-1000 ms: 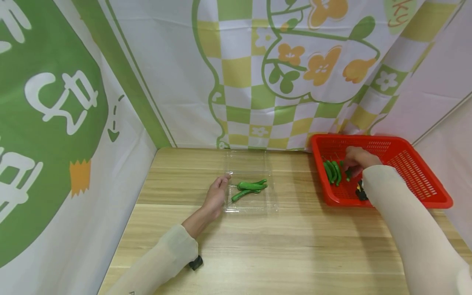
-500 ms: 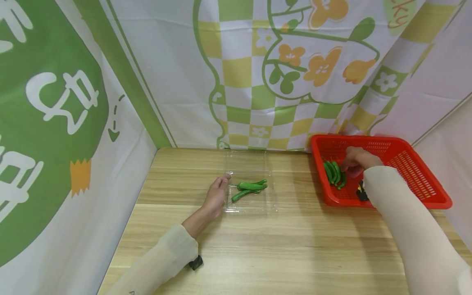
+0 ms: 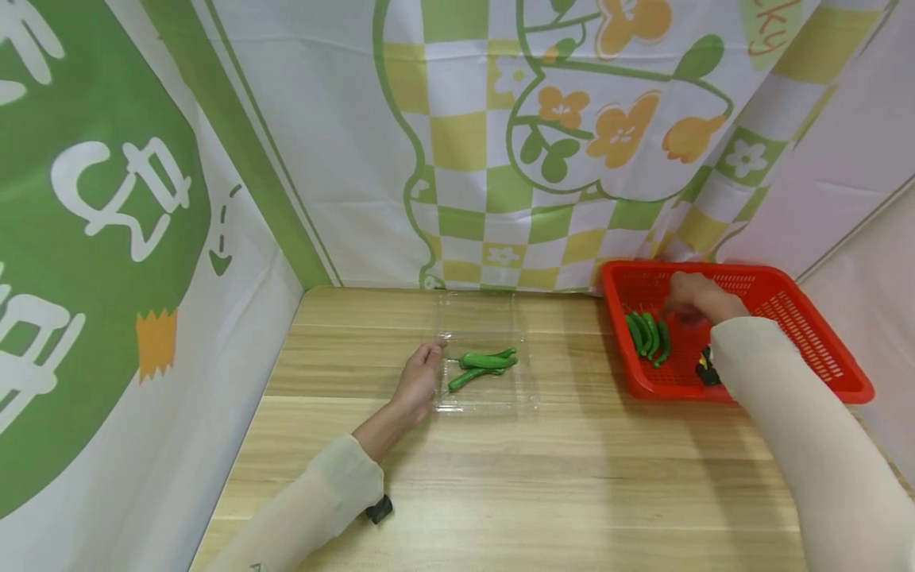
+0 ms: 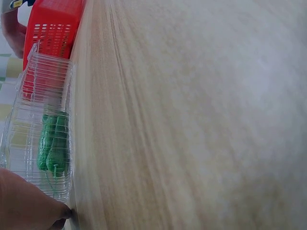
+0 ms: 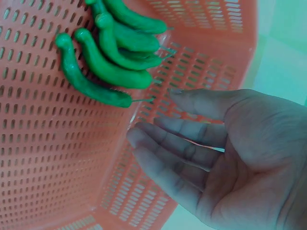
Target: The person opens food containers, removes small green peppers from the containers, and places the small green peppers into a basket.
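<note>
My left hand [image 3: 418, 381] grips the left edge of a clear plastic clamshell box [image 3: 493, 397], whose lid lies folded back toward the wall. Several green chili peppers [image 3: 488, 361] lie crossed inside the box; the left wrist view has them behind its ribbed wall [image 4: 29, 100]. Over at the right, my right hand [image 3: 696, 298] is inside the red basket [image 3: 622, 369], slightly blurred in the head view. Its fingers are loosely bent with nothing between them in the right wrist view. Close to those fingertips, several green chili peppers [image 5: 110, 62] lie side by side, stems toward the basket wall.
A wooden table [image 3: 500, 485] carries both containers. Part of a black device [image 3: 708, 369] shows beside the right cuff, and another black piece [image 3: 380, 509] sits by the left cuff. Printed curtains [image 3: 457, 206] hang behind the table and along its sides.
My right hand has let go of a chili pepper, which now lies beside the others in the basket, and has drawn slightly up and away. The left hand and box stay put.
</note>
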`<state>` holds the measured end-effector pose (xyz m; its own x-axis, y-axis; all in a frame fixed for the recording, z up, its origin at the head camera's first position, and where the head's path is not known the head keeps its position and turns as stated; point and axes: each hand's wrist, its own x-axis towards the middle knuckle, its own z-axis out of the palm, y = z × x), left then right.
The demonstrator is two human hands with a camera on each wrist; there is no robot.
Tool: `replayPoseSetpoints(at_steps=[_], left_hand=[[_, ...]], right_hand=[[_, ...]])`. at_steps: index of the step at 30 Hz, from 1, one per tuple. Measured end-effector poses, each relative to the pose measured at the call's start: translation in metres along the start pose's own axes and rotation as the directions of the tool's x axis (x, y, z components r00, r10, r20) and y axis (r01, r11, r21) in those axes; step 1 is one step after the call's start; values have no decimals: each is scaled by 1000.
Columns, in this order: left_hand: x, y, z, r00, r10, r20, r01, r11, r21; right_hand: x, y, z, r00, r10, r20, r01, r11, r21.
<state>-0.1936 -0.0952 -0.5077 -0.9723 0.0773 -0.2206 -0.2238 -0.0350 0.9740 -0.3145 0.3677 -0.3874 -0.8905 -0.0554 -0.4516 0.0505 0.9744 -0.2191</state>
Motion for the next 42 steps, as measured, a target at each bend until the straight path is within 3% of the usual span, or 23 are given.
replayPoseSetpoints(at_steps=[4,17,27,35,42], left_hand=[[0,-1,0,1000,1,-6,-1,1000,-1],[2,-2,-1,1000,-9,2,9,1000,11],[2,-2,-1,1000,-13,12,12,1000,4],[1,-2,0,1000,-4,12,4,1000,-6],[0,0,0,1000,-6,2,6,1000,-8]], right_hand=[[-8,-11,-4,999,-23,-31,20,997,-75],[-24,-39,-11,983,-85,-165,56,983,-173],[-40,-67,-17,933,-193,-303,113,959,-261],[-52,-101,-12,891,-304,-338,199,929,-311],[-61,-128,0,862,-349,-369,244,922,-301]])
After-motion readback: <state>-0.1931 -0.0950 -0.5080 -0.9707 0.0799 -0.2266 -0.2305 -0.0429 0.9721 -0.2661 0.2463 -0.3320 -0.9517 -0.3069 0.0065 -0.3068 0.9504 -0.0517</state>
